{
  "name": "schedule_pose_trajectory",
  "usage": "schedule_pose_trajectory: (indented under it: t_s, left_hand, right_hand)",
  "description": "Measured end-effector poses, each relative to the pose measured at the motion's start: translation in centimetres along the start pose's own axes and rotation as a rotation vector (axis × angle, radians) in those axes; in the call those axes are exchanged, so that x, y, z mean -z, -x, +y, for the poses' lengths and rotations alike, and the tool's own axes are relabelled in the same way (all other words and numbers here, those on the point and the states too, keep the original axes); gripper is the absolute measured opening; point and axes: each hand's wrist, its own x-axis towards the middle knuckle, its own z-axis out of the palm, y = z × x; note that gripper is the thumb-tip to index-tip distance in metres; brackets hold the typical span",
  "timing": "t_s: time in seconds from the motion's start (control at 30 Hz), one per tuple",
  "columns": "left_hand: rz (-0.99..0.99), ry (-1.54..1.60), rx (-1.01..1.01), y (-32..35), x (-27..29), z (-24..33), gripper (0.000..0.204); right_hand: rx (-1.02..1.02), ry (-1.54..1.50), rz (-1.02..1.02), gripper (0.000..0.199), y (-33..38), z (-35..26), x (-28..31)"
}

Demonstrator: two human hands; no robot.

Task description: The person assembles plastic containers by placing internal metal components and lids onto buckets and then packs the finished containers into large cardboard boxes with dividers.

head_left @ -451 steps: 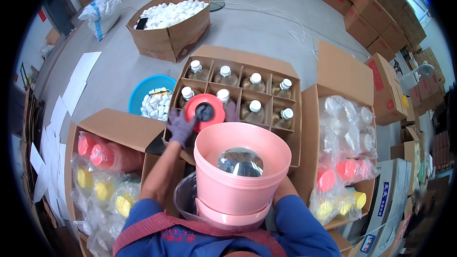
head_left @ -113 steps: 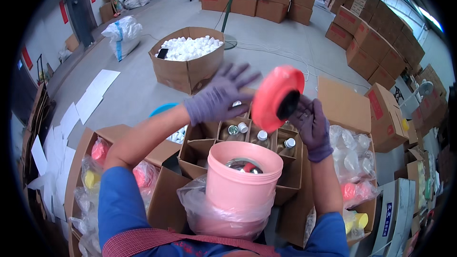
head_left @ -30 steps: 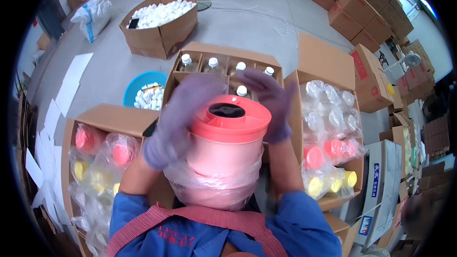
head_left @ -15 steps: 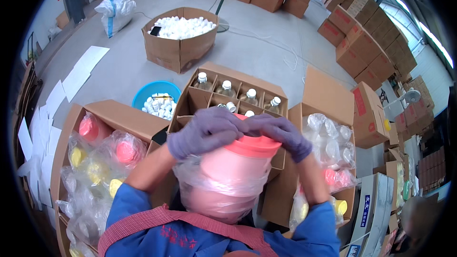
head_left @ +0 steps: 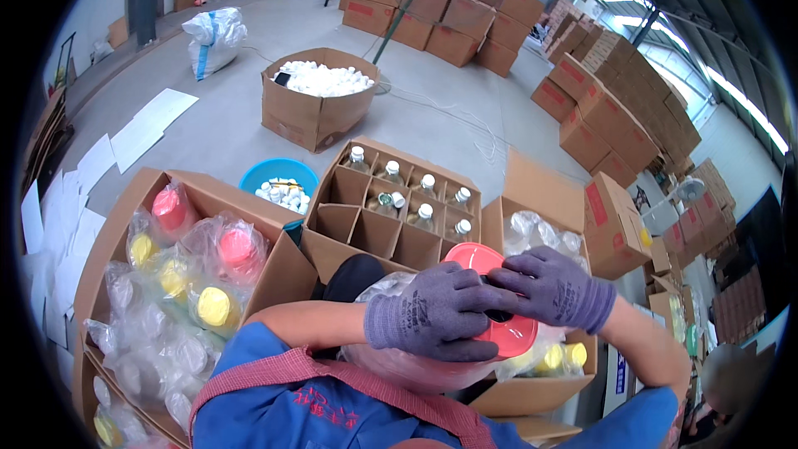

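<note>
At the lower centre of the frame, both gloved hands press flat on a red lid (head_left: 490, 299) that tops a plastic-wrapped container (head_left: 416, 357). The left hand (head_left: 432, 320) lies spread over the lid's near side, the right hand (head_left: 553, 287) over its far side, fingertips meeting. Lower left, an open carton (head_left: 108, 233) holds bagged jars with yellow and pink caps. Beyond the hands sits a divided box of bottles (head_left: 399, 208), then a blue basin (head_left: 278, 183). Stacked brown cartons (head_left: 440, 8) fill the upper frame.
</note>
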Motion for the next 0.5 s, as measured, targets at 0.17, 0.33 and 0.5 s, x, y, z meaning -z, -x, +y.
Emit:
schedule_pose_trajectory:
  t_s: [0.17, 0.33, 0.5]
  left_hand:
    - [-0.050, 0.259, -0.001, -1.0, -0.8, -0.2, 0.042]
    - [-0.565, 0.014, 0.430, 8.9, 2.8, -0.3, 0.066]
    - [-0.196, -0.068, 0.796, -0.7, 4.8, -1.7, 0.028]
  right_hand:
    - [-0.129, -0.391, -0.065, 0.031, -0.1, -0.3, 1.2]
    - [-0.927, -0.595, -0.090, 0.028, 5.6, -0.8, -4.2]
    - [-0.951, -1.252, 0.185, 0.051, 3.8, -0.8, -3.5]
